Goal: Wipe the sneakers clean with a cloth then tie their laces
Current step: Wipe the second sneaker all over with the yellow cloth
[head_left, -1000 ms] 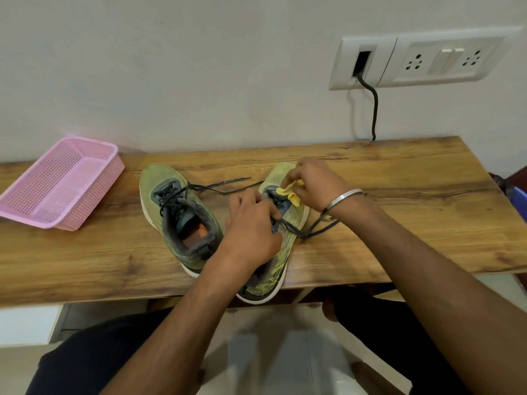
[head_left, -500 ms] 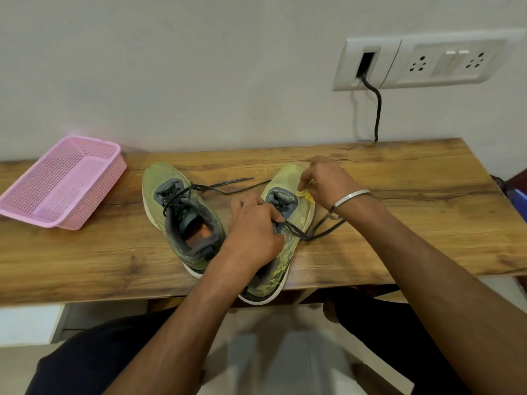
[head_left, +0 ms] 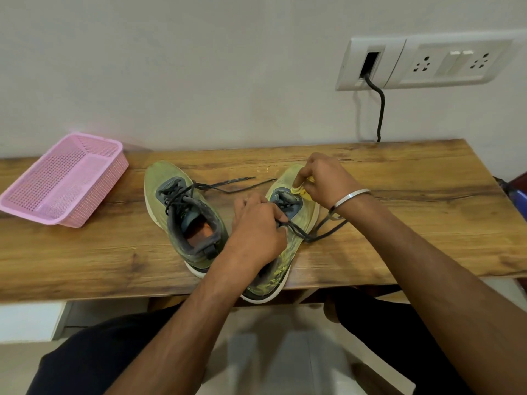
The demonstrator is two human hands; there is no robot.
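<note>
Our right olive-green sneaker (head_left: 288, 223) overhangs the near edge of the wooden table (head_left: 399, 223). Our left hand (head_left: 256, 223) grips its collar; our right hand (head_left: 322, 178) pinches a small yellow cloth (head_left: 298, 191) on its toe. Left of it lie the other olive-green sneaker (head_left: 182, 212) and a pink plastic basket (head_left: 65, 178).

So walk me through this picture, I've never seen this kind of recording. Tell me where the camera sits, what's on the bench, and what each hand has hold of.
There is no machine here: a person works with bare hands, filmed by a camera worn on the head, looking down. On the long wooden bench stand two olive-green sneakers and a pink perforated plastic basket. The left sneaker sits untouched, its dark laces loose. The left hand steadies the right sneaker, with a grip on its dark lace. The right hand, a silver bangle on its wrist, pinches a small yellow cloth against the shoe's toe area.
</note>
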